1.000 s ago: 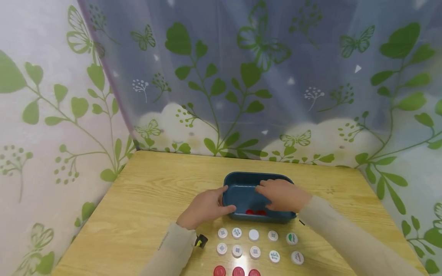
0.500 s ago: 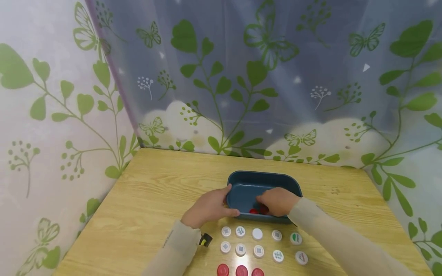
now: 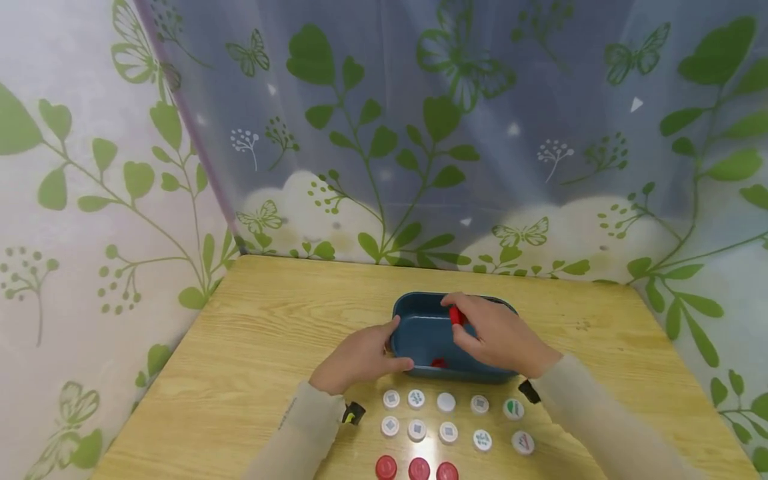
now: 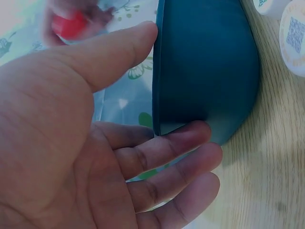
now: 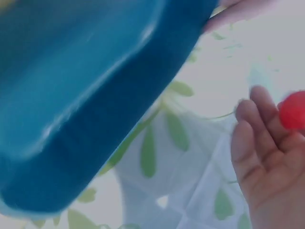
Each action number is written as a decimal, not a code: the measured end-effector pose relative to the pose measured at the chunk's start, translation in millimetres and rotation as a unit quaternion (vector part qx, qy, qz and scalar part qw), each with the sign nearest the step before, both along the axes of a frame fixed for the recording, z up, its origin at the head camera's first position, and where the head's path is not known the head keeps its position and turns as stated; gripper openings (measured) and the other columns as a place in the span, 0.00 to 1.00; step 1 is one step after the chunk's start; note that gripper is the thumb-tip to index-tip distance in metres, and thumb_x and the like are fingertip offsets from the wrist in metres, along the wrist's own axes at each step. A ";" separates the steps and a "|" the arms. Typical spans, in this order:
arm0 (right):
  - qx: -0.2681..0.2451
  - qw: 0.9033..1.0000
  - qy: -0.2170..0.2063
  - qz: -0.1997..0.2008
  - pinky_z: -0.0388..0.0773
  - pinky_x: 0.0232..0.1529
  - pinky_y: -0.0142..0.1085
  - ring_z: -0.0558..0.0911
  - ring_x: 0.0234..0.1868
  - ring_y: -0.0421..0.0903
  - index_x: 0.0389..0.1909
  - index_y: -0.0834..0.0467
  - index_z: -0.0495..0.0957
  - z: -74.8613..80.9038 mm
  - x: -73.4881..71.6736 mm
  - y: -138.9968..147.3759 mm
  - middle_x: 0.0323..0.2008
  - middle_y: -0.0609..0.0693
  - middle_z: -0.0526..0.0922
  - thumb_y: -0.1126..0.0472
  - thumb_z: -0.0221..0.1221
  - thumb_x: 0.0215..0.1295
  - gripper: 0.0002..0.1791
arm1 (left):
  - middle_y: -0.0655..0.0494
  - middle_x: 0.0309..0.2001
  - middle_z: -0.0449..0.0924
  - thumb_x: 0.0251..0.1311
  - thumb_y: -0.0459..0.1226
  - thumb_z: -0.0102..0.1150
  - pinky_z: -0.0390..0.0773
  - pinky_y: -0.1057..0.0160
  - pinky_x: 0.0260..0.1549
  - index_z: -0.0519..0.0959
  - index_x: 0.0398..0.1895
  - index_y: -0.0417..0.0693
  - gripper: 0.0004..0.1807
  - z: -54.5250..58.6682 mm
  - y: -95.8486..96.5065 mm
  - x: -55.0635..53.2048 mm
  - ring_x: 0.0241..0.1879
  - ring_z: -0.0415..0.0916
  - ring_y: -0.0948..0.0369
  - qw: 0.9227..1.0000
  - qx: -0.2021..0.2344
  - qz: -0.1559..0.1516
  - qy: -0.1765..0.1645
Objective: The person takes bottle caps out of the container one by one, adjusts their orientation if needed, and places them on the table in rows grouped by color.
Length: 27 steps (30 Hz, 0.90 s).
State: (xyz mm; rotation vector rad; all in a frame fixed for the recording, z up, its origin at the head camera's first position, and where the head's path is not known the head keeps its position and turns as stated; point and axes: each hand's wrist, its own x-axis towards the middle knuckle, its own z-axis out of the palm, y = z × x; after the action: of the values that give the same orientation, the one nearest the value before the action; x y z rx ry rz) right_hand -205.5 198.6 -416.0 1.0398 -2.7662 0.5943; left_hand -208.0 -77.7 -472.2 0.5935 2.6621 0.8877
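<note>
A dark blue plastic box [image 3: 480, 377] lies lengthwise across the wooden table. My left hand [image 3: 360, 357] steadies its left end; in the left wrist view the thumb [image 4: 138, 43] is on the rim and the fingers [image 4: 186, 136] lie against the outer wall. Above the box, my right hand [image 3: 504, 337] pinches a red bottle cap [image 3: 457, 315] between thumb and fingers. That cap [image 5: 293, 110] shows at the edge of the right wrist view. Inside, by the front wall, sits more red [image 3: 439, 363], partly hidden.
In front of the box, white bottle caps [image 3: 446, 402] with printed tops stand in two rows. Nearer me is a row of red caps [image 3: 419, 468], cut by the frame's edge. A leaf-patterned curtain [image 3: 360, 167] hangs behind the table [image 3: 270, 320].
My right hand reached down into the box, took a red cap near the front wall and lifted it. The left hand has stayed at the box's left end.
</note>
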 end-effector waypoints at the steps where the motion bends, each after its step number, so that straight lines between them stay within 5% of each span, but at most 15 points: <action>1: -0.023 1.000 0.015 0.005 0.73 0.34 0.33 0.72 0.31 0.35 0.58 0.51 0.77 1.0 9.5 0.9 0.35 0.36 0.75 0.58 0.58 0.72 0.16 | 0.57 0.50 0.84 0.61 0.60 0.69 0.79 0.61 0.44 0.58 0.81 0.44 0.52 0.0 0.1 0.1 0.44 0.79 0.66 1.000 0.003 0.000 -0.001; 5: -0.084 0.994 0.072 0.023 0.72 0.34 0.30 0.69 0.32 0.32 0.46 0.47 0.78 -8.5 46.4 8.1 0.33 0.32 0.72 0.60 0.60 0.71 0.07 | 0.60 0.45 0.82 0.61 0.59 0.70 0.78 0.62 0.39 0.58 0.81 0.45 0.53 1.6 0.1 1.6 0.40 0.77 0.65 1.000 0.009 0.002 -0.005; 8: -0.094 0.993 0.066 -0.003 0.73 0.34 0.29 0.69 0.35 0.30 0.45 0.46 0.77 -20.4 69.9 16.6 0.35 0.31 0.72 0.61 0.64 0.67 0.10 | 0.62 0.42 0.81 0.61 0.58 0.70 0.77 0.62 0.37 0.57 0.82 0.45 0.53 2.3 -1.1 3.0 0.39 0.76 0.65 1.000 0.012 0.006 -0.012; 15: -0.006 0.992 -0.105 -0.067 0.83 0.44 0.36 0.76 0.42 0.32 0.55 0.51 0.81 -34.7 110.4 39.1 0.47 0.36 0.81 0.57 0.70 0.65 0.18 | 0.62 0.36 0.78 0.61 0.57 0.70 0.75 0.62 0.33 0.56 0.82 0.46 0.53 3.5 -0.3 3.9 0.36 0.75 0.63 1.000 0.012 0.010 -0.014; 18: 0.012 0.986 -0.161 -0.042 0.82 0.45 0.35 0.76 0.43 0.33 0.55 0.50 0.81 -40.7 121.5 46.8 0.47 0.35 0.81 0.53 0.70 0.66 0.19 | 0.61 0.33 0.77 0.61 0.57 0.70 0.74 0.61 0.32 0.56 0.82 0.46 0.53 3.4 0.7 3.6 0.34 0.74 0.62 1.000 0.010 0.011 -0.016; 23: -0.044 0.980 -0.189 0.034 0.78 0.40 0.30 0.72 0.43 0.32 0.50 0.45 0.78 -58.7 134.2 55.4 0.45 0.32 0.75 0.47 0.69 0.66 0.16 | 0.61 0.35 0.78 0.61 0.57 0.70 0.75 0.62 0.35 0.56 0.82 0.47 0.53 2.1 1.9 1.8 0.37 0.75 0.63 1.000 0.006 0.012 -0.019; 27: -0.039 0.973 -0.222 0.057 0.74 0.39 0.29 0.68 0.43 0.31 0.46 0.44 0.78 -72.3 136.8 54.9 0.42 0.31 0.72 0.41 0.68 0.65 0.17 | 0.63 0.40 0.79 0.61 0.57 0.71 0.77 0.62 0.37 0.56 0.82 0.47 0.53 0.8 2.5 0.5 0.40 0.76 0.63 1.000 0.006 0.011 -0.018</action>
State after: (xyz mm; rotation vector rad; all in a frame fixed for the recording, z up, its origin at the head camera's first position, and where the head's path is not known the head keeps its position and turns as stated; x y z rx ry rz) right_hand -68.8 253.5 -488.3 1.1785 -3.0314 1.0592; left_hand -207.5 -75.2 -471.4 0.5480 2.6372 0.9126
